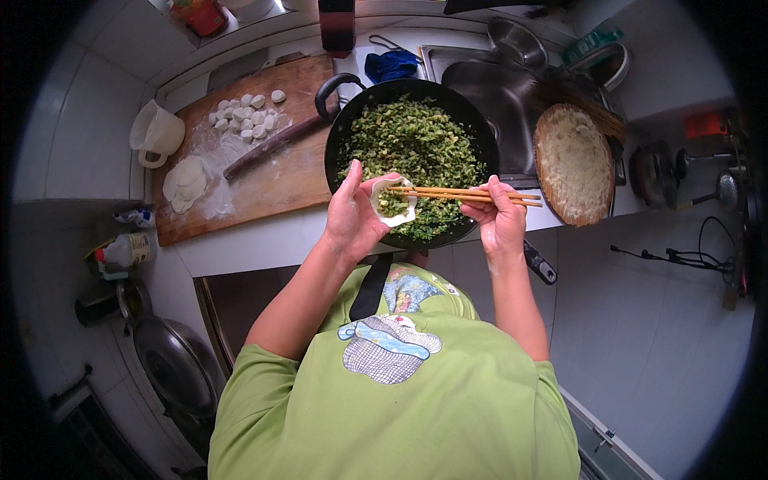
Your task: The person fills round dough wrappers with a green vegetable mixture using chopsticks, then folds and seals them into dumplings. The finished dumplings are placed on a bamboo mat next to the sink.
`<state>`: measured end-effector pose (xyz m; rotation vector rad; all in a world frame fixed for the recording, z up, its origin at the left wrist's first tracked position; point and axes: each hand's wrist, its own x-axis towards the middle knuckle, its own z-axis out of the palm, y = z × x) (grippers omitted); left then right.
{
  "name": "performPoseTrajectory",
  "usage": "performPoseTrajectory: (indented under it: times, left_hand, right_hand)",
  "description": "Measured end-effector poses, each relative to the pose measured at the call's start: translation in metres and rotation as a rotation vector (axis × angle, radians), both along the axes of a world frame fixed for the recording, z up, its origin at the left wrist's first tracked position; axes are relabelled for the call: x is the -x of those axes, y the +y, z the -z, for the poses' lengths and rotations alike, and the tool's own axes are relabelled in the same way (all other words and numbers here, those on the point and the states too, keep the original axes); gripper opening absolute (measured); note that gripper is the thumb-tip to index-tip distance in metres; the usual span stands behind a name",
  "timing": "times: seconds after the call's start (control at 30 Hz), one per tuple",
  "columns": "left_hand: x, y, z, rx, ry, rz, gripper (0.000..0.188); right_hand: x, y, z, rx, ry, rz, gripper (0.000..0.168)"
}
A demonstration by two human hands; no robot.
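My left hand (354, 213) holds a round dough wrapper (409, 219) cupped on its palm and fingers. A small heap of chopped green filling (391, 206) lies in the wrapper. Between the fingers of my right hand (499, 213) is a pair of wooden chopsticks (456, 192), pointing left with their tips at the filling. Both hands are above the near part of a black wok (333, 180), which is full of chopped green vegetable filling (414, 132) with small yellowish bits.
A wooden board (288, 198) on the left bears dough pieces (246, 114), flattened wrappers (185, 183) and a rolling pin (276, 144). Beside it stands a white jug (157, 133). Right of the wok are a steel sink (480, 78) and a floured round tray (575, 162). A blue cloth (390, 65) lies behind.
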<state>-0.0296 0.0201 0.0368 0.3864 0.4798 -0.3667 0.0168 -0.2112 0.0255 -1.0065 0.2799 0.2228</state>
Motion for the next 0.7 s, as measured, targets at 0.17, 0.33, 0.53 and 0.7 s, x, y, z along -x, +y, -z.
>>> performPoseTrajectory:
  times: [0.17,0.33,0.53,0.7]
  left_hand:
    - [0.000,-0.001,0.002,0.008,-0.015,0.025,0.073]
    - [0.000,-0.004,0.000,-0.041,0.016,0.044,0.075]
    - [0.002,-0.006,0.003,-0.031,-0.004,0.073,0.076]
    - [0.002,-0.004,0.006,-0.007,0.001,0.073,0.078]
  right_hand:
    - [-0.001,-0.005,0.000,0.003,-0.003,0.037,0.016]
    - [0.007,0.003,-0.007,0.036,-0.097,-0.045,0.014]
    - [0.005,0.002,-0.004,0.093,-0.153,-0.050,0.012]
    - [0.000,-0.010,0.004,-0.035,-0.043,-0.003,0.015]
